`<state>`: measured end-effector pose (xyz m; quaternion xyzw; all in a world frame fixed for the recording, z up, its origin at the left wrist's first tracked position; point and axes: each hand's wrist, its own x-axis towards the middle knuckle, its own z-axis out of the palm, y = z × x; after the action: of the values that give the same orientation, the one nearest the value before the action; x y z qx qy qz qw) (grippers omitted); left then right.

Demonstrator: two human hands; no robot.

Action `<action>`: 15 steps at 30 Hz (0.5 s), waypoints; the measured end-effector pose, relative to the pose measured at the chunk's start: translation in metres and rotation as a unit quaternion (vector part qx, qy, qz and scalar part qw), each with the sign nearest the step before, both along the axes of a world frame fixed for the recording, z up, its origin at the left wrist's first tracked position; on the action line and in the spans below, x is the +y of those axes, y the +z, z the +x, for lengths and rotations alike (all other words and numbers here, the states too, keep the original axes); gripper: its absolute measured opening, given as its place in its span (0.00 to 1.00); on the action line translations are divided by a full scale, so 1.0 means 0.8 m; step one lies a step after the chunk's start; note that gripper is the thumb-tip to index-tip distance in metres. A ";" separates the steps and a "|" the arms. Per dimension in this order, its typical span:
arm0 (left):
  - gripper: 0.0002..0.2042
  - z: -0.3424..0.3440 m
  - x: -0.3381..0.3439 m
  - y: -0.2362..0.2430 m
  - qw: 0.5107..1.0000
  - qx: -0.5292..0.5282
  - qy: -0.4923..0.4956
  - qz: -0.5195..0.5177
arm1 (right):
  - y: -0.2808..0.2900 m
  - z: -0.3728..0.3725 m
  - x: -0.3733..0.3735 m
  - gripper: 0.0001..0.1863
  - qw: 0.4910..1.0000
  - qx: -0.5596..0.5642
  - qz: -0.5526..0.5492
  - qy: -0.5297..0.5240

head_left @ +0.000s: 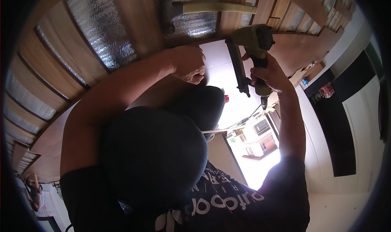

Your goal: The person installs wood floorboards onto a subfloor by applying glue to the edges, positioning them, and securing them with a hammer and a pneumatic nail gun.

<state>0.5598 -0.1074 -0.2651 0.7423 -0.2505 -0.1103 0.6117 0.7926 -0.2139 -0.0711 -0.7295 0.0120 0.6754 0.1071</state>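
My right hand (271, 75) is raised on the right side, its fingers wrapped round the grip of a pneumatic nail gun (254, 36). The tool's long dark magazine (238, 67) slants alongside the grip, and a metal hose fitting (264, 103) shows at the handle's end. To the left, my left hand (189, 65) is closed in a fist against a pale brown panel; whether anything is inside it is hidden. Above the fist lies a claw hammer (216, 8) with a dark head and a light yellowish handle, not touched by either hand.
Wooden slats (142, 22) with shiny silver foil sheeting (102, 26) between them curve across the top and left. Dark rounded cloth shapes (154, 154) fill the middle below my left arm. A bright window (256, 146) stands behind, with a white cable (222, 130) nearby. Black-and-white cabinets (346, 122) line the right.
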 end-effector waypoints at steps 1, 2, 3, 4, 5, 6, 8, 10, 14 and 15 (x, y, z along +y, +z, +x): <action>0.17 -0.001 0.000 0.000 1.000 0.001 -0.003 0.000 | 0.002 0.005 -0.001 0.30 1.000 0.001 0.000 -0.003; 0.17 -0.002 0.000 -0.001 1.000 0.003 0.004 -0.006 | 0.004 0.009 0.001 0.29 1.000 -0.009 0.001 -0.001; 0.17 -0.001 -0.002 -0.002 1.000 0.003 0.013 -0.012 | 0.007 0.013 0.003 0.28 1.000 -0.020 0.001 0.003; 0.17 0.000 -0.003 -0.003 1.000 0.002 0.012 -0.013 | 0.007 0.010 0.005 0.27 0.999 -0.034 0.025 -0.013; 0.16 0.000 -0.004 -0.004 1.000 -0.001 0.017 -0.019 | 0.007 0.013 0.003 0.27 0.999 -0.034 0.023 -0.013; 0.16 -0.001 -0.004 -0.007 0.999 -0.004 0.022 -0.024 | 0.005 0.016 0.004 0.28 1.000 -0.019 0.017 -0.008; 0.16 -0.007 -0.007 -0.009 0.999 -0.004 0.032 -0.032 | 0.003 0.022 0.003 0.29 1.000 -0.004 0.011 -0.002; 0.16 -0.005 -0.006 -0.007 0.998 -0.007 0.038 -0.041 | 0.002 0.027 -0.006 0.32 1.000 -0.015 0.003 0.018; 0.17 -0.003 -0.004 -0.004 0.999 -0.012 0.020 -0.030 | 0.007 0.032 0.002 0.30 0.999 -0.024 -0.006 0.026; 0.17 -0.002 -0.003 -0.004 0.999 -0.019 0.022 -0.027 | 0.007 0.035 0.000 0.30 0.999 -0.028 -0.006 0.025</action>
<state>0.5584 -0.1096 -0.2681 0.7328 -0.2482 -0.0759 0.6291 0.8204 -0.2139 -0.0652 -0.7487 -0.0048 0.6573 0.0859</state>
